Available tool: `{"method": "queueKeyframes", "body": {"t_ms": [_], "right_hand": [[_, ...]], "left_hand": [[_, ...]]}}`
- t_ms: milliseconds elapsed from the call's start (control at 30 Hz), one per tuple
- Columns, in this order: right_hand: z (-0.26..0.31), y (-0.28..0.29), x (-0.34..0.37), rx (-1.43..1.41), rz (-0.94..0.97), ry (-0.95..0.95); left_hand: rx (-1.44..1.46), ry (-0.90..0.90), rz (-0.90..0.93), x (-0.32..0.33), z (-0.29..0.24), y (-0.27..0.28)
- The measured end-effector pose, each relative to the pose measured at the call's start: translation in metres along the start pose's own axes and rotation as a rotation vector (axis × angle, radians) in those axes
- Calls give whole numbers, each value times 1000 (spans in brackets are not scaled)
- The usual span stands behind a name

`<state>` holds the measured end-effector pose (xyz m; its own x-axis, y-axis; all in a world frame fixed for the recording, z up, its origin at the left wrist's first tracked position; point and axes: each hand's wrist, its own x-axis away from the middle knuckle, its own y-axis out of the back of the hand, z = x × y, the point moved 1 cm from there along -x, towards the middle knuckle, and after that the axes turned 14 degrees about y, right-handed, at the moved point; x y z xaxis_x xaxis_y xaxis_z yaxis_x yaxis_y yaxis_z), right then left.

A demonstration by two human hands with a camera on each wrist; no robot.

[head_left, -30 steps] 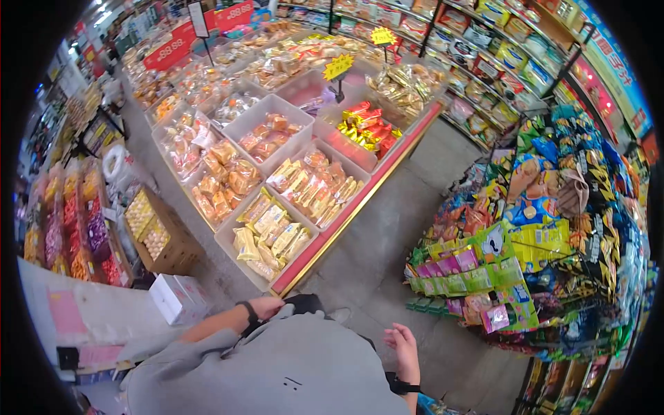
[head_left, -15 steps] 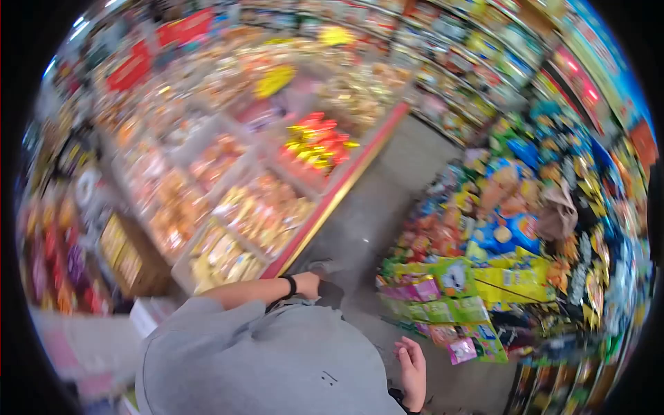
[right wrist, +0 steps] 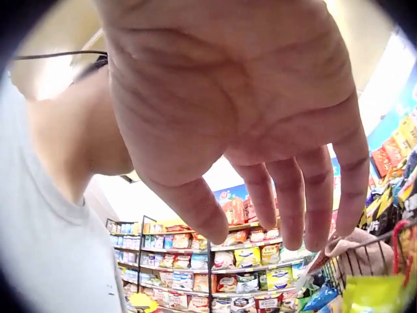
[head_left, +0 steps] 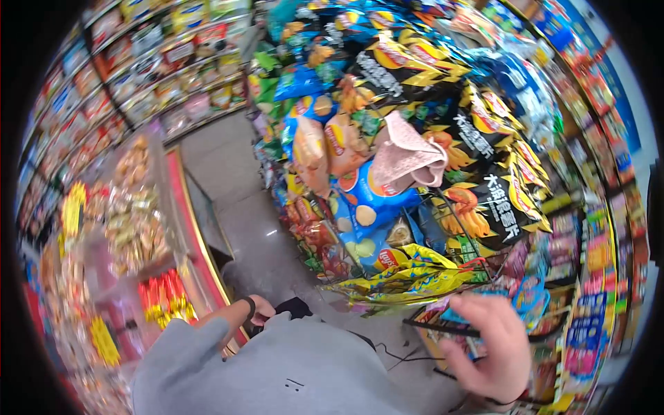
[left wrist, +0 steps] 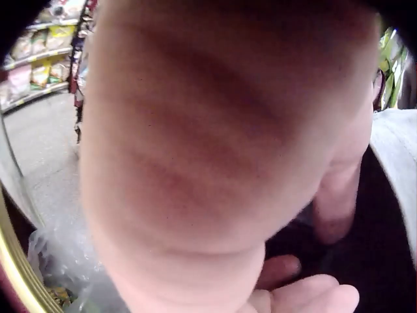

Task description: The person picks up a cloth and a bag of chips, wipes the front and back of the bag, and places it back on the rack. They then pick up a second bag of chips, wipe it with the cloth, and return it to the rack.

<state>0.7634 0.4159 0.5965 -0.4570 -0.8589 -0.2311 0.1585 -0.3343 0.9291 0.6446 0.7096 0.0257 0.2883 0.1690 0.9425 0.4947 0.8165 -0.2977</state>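
My right hand [head_left: 494, 346] is raised in front of the snack rack, fingers spread and slightly bent, holding nothing. In the right wrist view the palm and straight fingers of that hand [right wrist: 234, 98] stand out before the shelves. A pink cloth [head_left: 411, 155] lies draped over blue and black chip bags [head_left: 484, 131] on the rack. Yellow snack packets [head_left: 408, 277] hang at the rack's near edge, close to the right hand. Low by the body, my left hand [head_left: 261, 311] hangs with loosely bent fingers, next to the red and gold counter edge [head_left: 200, 235].
On the left, a counter of bins holds wrapped snacks [head_left: 135, 228] and red and gold packets [head_left: 166, 294]. Shelves of bagged goods [head_left: 166, 62] line the back. Grey floor [head_left: 242, 187] runs between counter and rack. Black cables [head_left: 401, 356] lie near the rack's foot.
The view has swung right, from the snack counter to the chip rack. My right hand has risen from beside the body toward the rack. The left hand stays low near the counter edge.
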Motion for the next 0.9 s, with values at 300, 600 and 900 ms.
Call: {"method": "queueKeyframes", "body": {"t_ms": [300,600,900], "right_hand": [[-55,-17,-125,420,-101,-98],[-100,-50,-138,370,-23,-88],[-80,25,-89,67,-588,-258]], "left_hand": [[-747,-346,-322,73,-65,60],[-706,-700,-462,109,-62,49],[-831,-1132,-877,275,-41,38]]}}
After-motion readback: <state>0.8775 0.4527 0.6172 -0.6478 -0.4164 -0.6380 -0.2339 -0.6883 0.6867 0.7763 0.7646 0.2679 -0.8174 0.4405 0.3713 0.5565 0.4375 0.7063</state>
